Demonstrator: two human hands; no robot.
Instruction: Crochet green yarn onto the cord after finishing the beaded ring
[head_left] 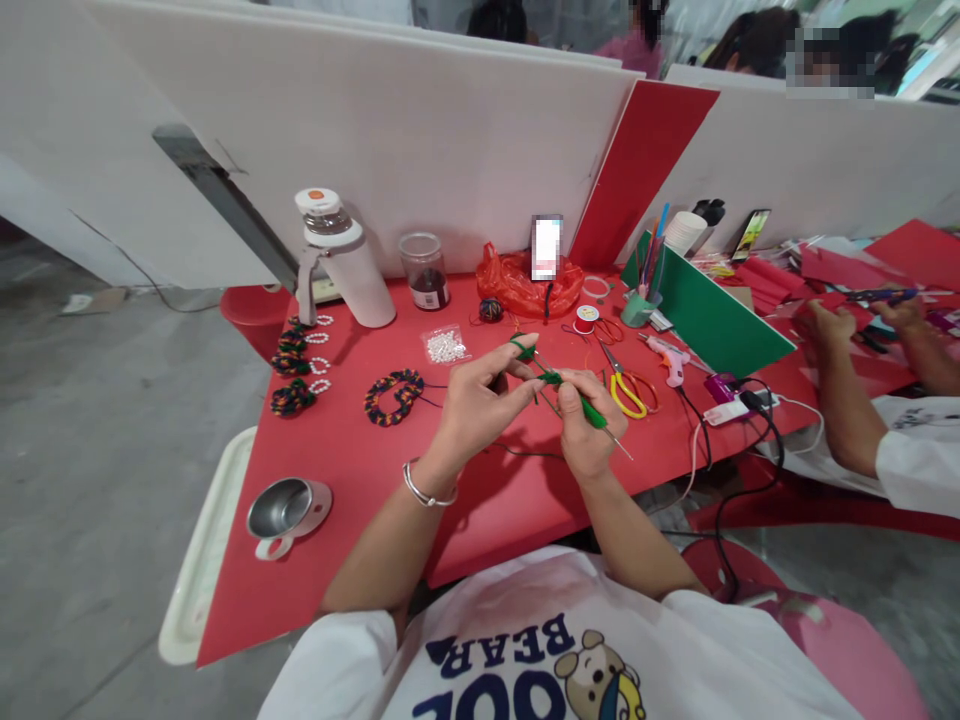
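Note:
Above the red table, my left hand (486, 388) pinches a small piece of green crochet (552, 378), with green yarn (523, 346) looped over its raised index finger. My right hand (586, 425) is closed around a crochet hook (594, 413) with a green handle, whose thin metal shaft sticks out below the fingers. Hook and green crochet meet between the two hands; the fingertips partly hide that spot. Left of my hands lies a ring of dark multicoloured crochet (394, 397) with a loose dark strand. Yellow-handled scissors (628, 396) rest just to the right.
Behind are a beads packet (445, 346), jar (424, 272), tilted white bottle (349, 275), phone (547, 248) and red plastic bag (501, 284). A metal cup (289, 510) stands front left. To the right are a glue gun (667, 360), power strip (741, 408) and another person's hands (829, 330).

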